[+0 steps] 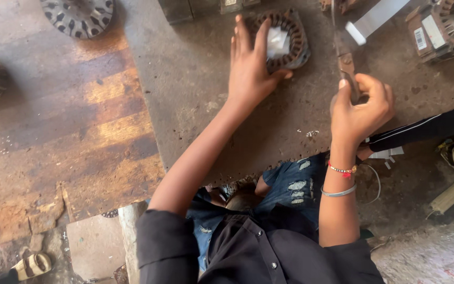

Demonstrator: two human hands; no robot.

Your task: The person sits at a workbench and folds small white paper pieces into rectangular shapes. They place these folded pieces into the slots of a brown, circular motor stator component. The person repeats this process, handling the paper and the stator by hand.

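My left hand (250, 66) rests with fingers spread on a round motor stator (290, 37), a ring of dark laminations with copper-brown windings and white insulation paper in its middle, lying on a grey metal sheet (195, 89). My right hand (361, 108) grips the handles of a pair of scissors (345, 58), whose blades point away from me toward a white paper strip (371, 21). Both wrists reach out from black sleeves; the right wrist wears a bead bracelet and a metal bangle.
Another stator (80, 16) lies at the top left on the worn wooden floor (53, 131). A wound motor part (447, 26) sits at the top right. Another person's dark sleeve (432, 126) reaches in from the right. Paper scraps (387, 154) lie below it.
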